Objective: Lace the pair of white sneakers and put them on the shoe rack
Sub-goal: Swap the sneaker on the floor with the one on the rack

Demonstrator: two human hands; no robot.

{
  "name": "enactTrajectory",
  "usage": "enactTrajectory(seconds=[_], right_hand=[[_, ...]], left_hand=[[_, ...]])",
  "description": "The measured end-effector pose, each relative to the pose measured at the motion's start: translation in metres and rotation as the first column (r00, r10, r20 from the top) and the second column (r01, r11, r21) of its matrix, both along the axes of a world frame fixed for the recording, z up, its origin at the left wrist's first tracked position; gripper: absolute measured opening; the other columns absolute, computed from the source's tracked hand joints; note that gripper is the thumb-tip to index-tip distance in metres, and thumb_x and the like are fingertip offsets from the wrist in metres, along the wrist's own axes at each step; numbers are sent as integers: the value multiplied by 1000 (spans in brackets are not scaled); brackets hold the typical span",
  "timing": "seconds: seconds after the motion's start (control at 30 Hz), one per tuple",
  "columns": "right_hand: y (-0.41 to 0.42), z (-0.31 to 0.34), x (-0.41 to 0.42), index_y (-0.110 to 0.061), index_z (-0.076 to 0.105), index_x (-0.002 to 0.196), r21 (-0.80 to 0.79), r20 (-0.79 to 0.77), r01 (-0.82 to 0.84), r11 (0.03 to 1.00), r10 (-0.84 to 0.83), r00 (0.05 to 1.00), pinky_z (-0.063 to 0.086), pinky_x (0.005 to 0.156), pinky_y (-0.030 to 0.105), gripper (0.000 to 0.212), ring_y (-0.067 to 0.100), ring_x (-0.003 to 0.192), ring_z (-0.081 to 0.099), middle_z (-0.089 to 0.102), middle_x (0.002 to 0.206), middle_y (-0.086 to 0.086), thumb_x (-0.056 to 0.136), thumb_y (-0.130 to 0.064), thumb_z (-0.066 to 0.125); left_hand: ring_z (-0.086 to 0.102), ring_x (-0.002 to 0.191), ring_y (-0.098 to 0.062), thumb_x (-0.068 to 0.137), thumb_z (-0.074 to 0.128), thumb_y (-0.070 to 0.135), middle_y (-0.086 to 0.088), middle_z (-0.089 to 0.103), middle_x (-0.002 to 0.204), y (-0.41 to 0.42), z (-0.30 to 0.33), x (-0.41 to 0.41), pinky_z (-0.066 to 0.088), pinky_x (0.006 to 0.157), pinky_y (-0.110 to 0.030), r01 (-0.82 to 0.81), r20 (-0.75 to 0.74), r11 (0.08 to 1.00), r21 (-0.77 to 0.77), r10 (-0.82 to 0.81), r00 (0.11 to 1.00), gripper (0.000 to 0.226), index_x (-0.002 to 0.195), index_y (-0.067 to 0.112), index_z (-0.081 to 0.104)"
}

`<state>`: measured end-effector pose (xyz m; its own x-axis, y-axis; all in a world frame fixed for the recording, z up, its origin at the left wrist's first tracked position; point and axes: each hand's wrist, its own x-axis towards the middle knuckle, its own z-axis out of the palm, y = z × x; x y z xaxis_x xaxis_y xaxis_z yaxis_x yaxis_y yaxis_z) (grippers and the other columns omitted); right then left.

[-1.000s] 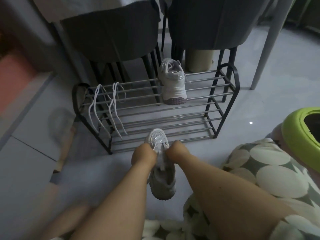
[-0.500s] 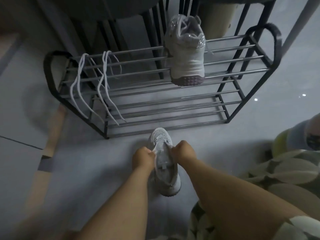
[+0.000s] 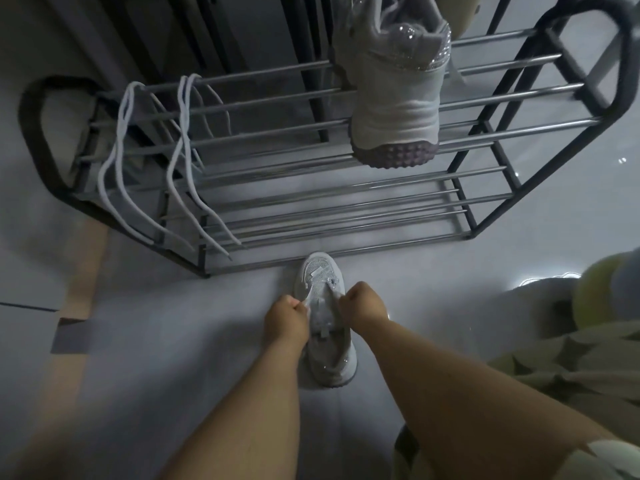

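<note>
A white sneaker (image 3: 327,362) stands on the floor just in front of the black metal shoe rack (image 3: 398,188), toe toward the rack. My left hand (image 3: 285,320) grips its left upper edge and my right hand (image 3: 362,306) grips its right upper edge, both curled into fists beside the tongue. The second white sneaker (image 3: 394,98) sits on the rack's top shelf, heel toward me. Two white laces (image 3: 117,168) hang over the top bars at the left end of the rack.
Dark chair legs (image 3: 311,64) stand behind the rack. A patterned cushion (image 3: 571,358) and a green object (image 3: 599,292) lie at the right. A wooden strip (image 3: 83,282) runs along the pale floor at the left.
The view has dipped and drawn closer to the rack. My two hands stay on the floor sneaker, pulling its sides slightly apart.
</note>
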<state>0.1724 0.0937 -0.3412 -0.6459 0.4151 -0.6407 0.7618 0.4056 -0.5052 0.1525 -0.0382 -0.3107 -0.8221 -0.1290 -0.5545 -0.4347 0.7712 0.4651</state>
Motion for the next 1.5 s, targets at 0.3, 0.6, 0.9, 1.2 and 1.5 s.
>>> enactTrajectory(seconds=[0.3,0.6,0.9,1.2,1.5], right_hand=[[-6,-2,0,-13,45,85,-38,37,-6,999,7,999,34,69,25,24,25,77,45,49,78,5,91,-36,51],[-10,5,-2,-12,41,81,-46,23,-61,997,63,998,34,69,26,20,25,76,41,40,66,0,92,-28,46],[-7,12,-5,-10,46,72,-32,-32,-71,997,70,997,33,64,25,33,24,68,33,36,56,0,90,-36,54],[1,62,-1,-12,44,75,-25,-290,149,988,-150,945,31,60,28,31,23,68,45,43,62,-5,96,-33,47],[13,163,-5,-21,43,70,-150,-661,488,860,-455,597,36,56,30,29,16,64,49,52,68,-5,95,-35,46]], left_hand=[[62,96,-31,92,56,24,-14,69,103,-5,-10,-2,40,73,-27,-5,26,999,-45,6,1000,15,80,17,56],[62,96,-32,92,55,20,-15,68,101,-10,-12,0,42,75,-29,-3,8,999,-54,4,1000,11,88,12,60],[62,94,-34,93,57,36,-17,69,99,-3,-6,-3,38,70,-29,-63,10,998,14,62,998,29,87,9,63],[59,92,-32,97,49,34,-13,68,97,20,40,-6,37,71,-29,-178,-184,973,144,203,962,29,91,8,61],[57,69,-25,97,48,36,-4,64,74,64,129,-9,41,61,-31,-77,-442,892,445,293,848,33,78,11,58]])
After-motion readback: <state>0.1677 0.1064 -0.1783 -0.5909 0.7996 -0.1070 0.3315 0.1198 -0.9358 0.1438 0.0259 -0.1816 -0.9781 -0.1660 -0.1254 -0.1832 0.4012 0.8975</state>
